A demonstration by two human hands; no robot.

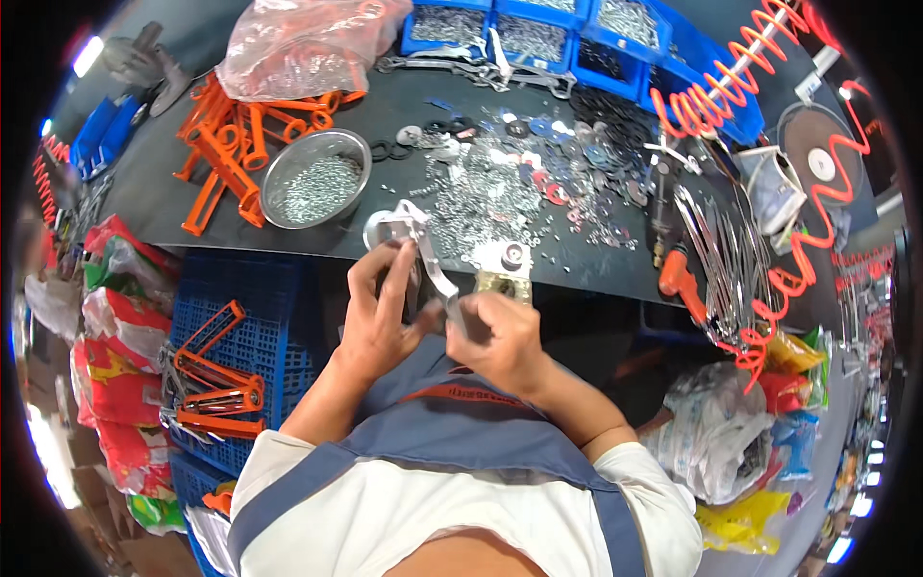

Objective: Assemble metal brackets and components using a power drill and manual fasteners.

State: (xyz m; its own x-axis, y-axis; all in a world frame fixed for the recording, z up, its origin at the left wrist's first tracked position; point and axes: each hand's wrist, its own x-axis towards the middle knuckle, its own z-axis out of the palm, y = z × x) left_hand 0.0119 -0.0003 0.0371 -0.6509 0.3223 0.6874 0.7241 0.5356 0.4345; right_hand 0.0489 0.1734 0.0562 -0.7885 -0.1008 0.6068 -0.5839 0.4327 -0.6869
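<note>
A silvery curved metal handle [435, 264], with a broad bracket-like end, is held up just over the table's front edge. My left hand [377, 303] is closed around its side, thumb and fingers pinching it. My right hand [500, 337] is closed on the lower end; what else its fingers may cover is hidden. Just beyond my right hand, a small brass-coloured metal fixture [504, 279] with a dark round knob stands at the edge. A steel bowl [270, 204] of small shiny metal pieces sits to the left of the handle.
Loose washers and small hardware [481, 192] cover the middle of the dark table. Orange metal frames [226, 159] pile at the left, below a plastic bag [308, 48]. Blue bins [529, 38] line the back. An orange-handled tool [678, 279], metal rods [716, 255] and a coiled orange hose [711, 101] occupy the right.
</note>
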